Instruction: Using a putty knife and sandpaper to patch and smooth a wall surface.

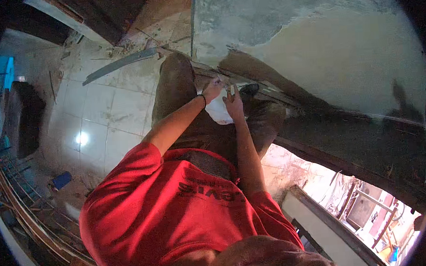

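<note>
My left hand (213, 88) and my right hand (233, 105) come close together above my lap, between my bent knees. The left fingers are pinched together at a small thing too tiny to name. My right hand is closed loosely beside it, one finger raised toward the left fingertips; what it grips is hidden. Just below both hands lies a white sheet or bag (218, 112), crumpled, partly covered by my wrists. A dark band circles my left wrist.
A long grey saw-like blade (121, 64) lies on the dusty tiled floor (94, 106), left of my knee. Ahead rises a partly plastered wall (340, 57). Metal bars and frames (24, 198) stand at the left; a small blue object (62, 180) lies near them. A bright opening shows lower right.
</note>
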Demonstrator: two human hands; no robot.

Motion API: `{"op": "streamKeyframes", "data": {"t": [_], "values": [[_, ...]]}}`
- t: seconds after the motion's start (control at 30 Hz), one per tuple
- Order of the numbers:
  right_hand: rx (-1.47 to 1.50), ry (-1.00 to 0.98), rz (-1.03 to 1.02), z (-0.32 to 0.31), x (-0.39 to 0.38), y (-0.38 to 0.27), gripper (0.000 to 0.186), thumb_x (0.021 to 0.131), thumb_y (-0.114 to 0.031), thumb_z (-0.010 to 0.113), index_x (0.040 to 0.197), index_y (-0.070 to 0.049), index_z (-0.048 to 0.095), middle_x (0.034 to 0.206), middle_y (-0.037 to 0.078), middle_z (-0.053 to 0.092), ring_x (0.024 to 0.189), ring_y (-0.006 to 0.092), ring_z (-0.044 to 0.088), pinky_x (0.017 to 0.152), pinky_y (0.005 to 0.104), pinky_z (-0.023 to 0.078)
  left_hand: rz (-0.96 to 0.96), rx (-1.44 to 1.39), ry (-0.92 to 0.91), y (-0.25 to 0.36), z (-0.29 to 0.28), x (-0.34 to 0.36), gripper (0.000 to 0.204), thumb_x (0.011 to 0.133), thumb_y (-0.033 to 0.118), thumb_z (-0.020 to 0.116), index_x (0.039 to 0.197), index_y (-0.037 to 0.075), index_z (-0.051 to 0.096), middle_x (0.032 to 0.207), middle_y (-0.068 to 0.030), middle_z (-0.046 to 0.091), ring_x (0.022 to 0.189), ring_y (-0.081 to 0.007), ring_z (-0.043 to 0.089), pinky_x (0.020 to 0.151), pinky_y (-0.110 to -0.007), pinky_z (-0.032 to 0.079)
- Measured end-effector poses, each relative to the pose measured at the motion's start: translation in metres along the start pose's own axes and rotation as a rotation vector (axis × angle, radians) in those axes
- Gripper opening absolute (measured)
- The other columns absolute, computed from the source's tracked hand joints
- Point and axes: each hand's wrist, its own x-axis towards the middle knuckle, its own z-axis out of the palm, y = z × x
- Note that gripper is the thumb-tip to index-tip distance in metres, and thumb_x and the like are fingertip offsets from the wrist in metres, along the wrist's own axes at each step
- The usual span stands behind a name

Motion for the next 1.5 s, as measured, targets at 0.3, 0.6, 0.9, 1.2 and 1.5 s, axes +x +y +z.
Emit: {"op": "streamKeyframes", "data": {"t": [0.3,0.6,0.9,1.2,1.5], "values": [[0.121,-0.078,0.1,0.004,0.005,0.009,0.076,0.083,-0.011,0.065,0.145,-0.007,0.021,0.127,0.021,0.053,0.112,0.0272,0.056,0.088,0.0346,0.044,-0.191,-0.229,0.162,0.031,-0.001,-0.01,0.028,0.092,0.029,0.05,0.108,0.006,0.056,0.1,-0.0049,0.059,0.09,-0.0158,0.055,0.079,-0.032,0.045],[0.081,-0.058,0.112,-0.002,0.0,-0.003,0.073,0.08,-0.009,0.066,0.143,-0.004,0.028,0.119,0.021,0.055,0.098,0.024,0.058,0.082,0.033,0.045,0.044,0.074,0.01,-0.003,-0.005,0.008,0.032,0.093,0.027,0.048,0.118,0.01,0.058,0.101,-0.0037,0.059,0.087,-0.014,0.055,0.073,-0.03,0.047],[-0.003,-0.051,0.077,0.005,0.006,0.015,0.077,0.08,-0.016,0.065,0.142,-0.001,0.023,0.116,0.022,0.06,0.099,0.0348,0.061,0.084,0.0374,0.047,-0.041,0.059,0.145,0.048,-0.006,-0.015,0.021,0.093,0.021,0.049,0.096,0.001,0.056,0.081,-0.0091,0.056,0.083,-0.0224,0.056,0.078,-0.035,0.043],[0.022,-0.032,-0.033,0.0,0.001,0.002,0.076,0.08,-0.016,0.065,0.143,-0.004,0.024,0.11,0.023,0.062,0.098,0.0347,0.062,0.081,0.0389,0.047,-0.105,-0.353,0.115,0.042,-0.002,-0.014,0.016,0.095,0.013,0.04,0.099,0.007,0.054,0.087,-0.0041,0.052,0.09,-0.0184,0.052,0.09,-0.032,0.037],[-0.03,-0.049,0.083,-0.001,0.001,0.0,0.076,0.08,-0.015,0.065,0.144,-0.007,0.025,0.105,0.021,0.064,0.091,0.0293,0.064,0.078,0.0364,0.048,0.087,-0.031,0.028,0.009,0.0,-0.001,0.018,0.095,0.016,0.042,0.103,0.007,0.056,0.088,-0.0048,0.054,0.085,-0.016,0.049,0.085,-0.032,0.037]]}}
